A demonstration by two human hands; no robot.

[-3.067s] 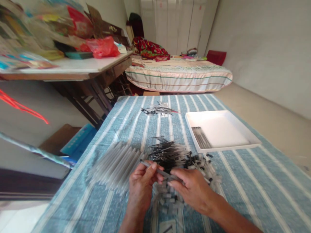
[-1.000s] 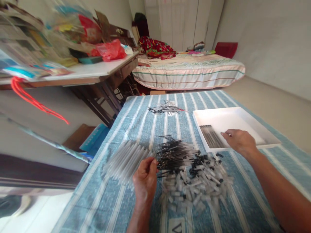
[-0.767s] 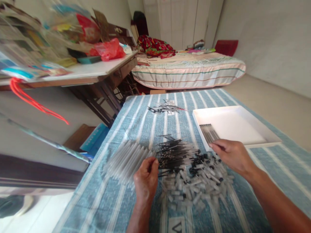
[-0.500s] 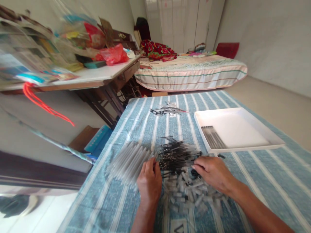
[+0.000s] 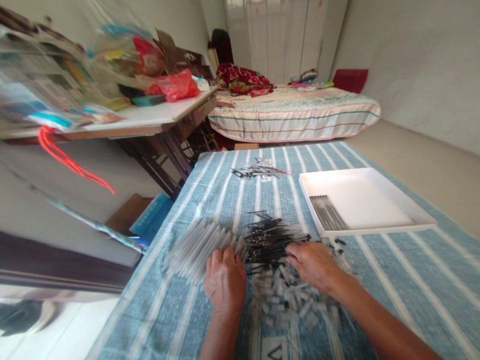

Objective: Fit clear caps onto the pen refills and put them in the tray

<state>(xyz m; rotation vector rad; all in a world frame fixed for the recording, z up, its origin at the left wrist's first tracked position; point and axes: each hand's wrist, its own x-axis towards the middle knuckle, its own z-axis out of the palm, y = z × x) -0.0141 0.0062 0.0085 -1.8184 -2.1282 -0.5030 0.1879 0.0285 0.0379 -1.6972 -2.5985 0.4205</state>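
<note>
On a blue striped cloth point(image 5: 157, 305): grey tubes point(image 5: 198, 250), dark refills point(image 5: 272, 240) just to their right, pale caps point(image 5: 296, 302) nearer, and farther right a white tray point(image 5: 378, 200) with grey pens point(image 5: 327, 212) along one wall. Beyond, a bed point(image 5: 296, 115); leftward, a cluttered desk point(image 5: 150, 117). Left hand point(image 5: 225, 282) half curled over the tubes, right hand point(image 5: 313, 262) nearly closed at the refills; cannot tell if gripping anything. Since a second ago, right hand gone from tray to refills, left hand farther over the tubes.
</note>
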